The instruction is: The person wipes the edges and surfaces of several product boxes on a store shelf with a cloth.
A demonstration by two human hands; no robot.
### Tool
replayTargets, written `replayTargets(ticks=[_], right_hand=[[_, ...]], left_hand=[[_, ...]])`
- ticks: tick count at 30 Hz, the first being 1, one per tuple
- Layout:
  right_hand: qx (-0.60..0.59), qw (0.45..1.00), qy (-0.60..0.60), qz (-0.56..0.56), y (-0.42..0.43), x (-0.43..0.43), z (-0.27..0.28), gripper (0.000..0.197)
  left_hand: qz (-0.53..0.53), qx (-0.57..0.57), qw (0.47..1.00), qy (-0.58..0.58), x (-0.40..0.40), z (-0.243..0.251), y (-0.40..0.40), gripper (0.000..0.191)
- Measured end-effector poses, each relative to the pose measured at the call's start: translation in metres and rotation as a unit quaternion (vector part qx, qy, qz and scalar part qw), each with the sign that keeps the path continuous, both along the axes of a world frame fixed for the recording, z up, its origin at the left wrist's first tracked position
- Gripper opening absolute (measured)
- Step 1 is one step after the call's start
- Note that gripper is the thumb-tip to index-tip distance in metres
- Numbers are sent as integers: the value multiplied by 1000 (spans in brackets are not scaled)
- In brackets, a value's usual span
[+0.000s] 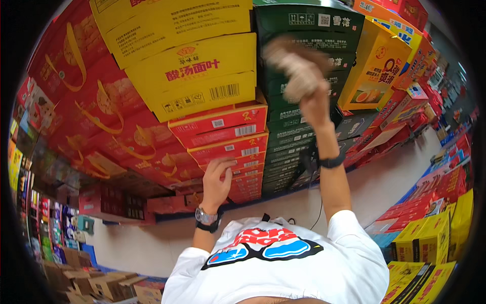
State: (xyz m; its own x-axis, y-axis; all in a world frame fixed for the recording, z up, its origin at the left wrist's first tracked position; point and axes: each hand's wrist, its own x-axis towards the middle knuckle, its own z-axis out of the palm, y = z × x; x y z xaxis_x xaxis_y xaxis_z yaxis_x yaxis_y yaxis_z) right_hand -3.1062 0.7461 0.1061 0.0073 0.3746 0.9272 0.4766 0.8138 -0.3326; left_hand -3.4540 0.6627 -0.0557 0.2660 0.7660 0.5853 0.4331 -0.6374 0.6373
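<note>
My right hand (315, 106) grips a beige and brown cloth (300, 70), which is blurred. The cloth lies over or just in front of the printed side of the dark green cartons (307, 34); contact cannot be made out. My left hand (218, 178) rests its fingers against the stacked red boxes (229, 123), with nothing held and the thumb apart. Above those boxes sit yellow cartons (197, 72) with printed writing. A metal watch (206, 216) circles my left wrist and a dark band (332, 161) the right.
Red gift boxes (97, 98) with yellow ribbon handles stand stacked at left. An orange-yellow box (374, 68) leans beside the green stack. Pale floor (262, 211) lies between the displays and me. Opened cardboard boxes (108, 285) are behind left, more yellow cartons (425, 239) behind right.
</note>
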Motion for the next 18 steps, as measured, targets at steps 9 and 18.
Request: replayTargets(ticks=[9, 18], right_hand=[[-311, 931, 191, 7, -112, -16, -80, 45], [-58, 957, 197, -203, -8, 24, -48, 28]], left_hand=[[-7, -125, 992, -15, -114, -64, -11, 21], [-61, -158, 984, -47, -106, -76, 3, 20]])
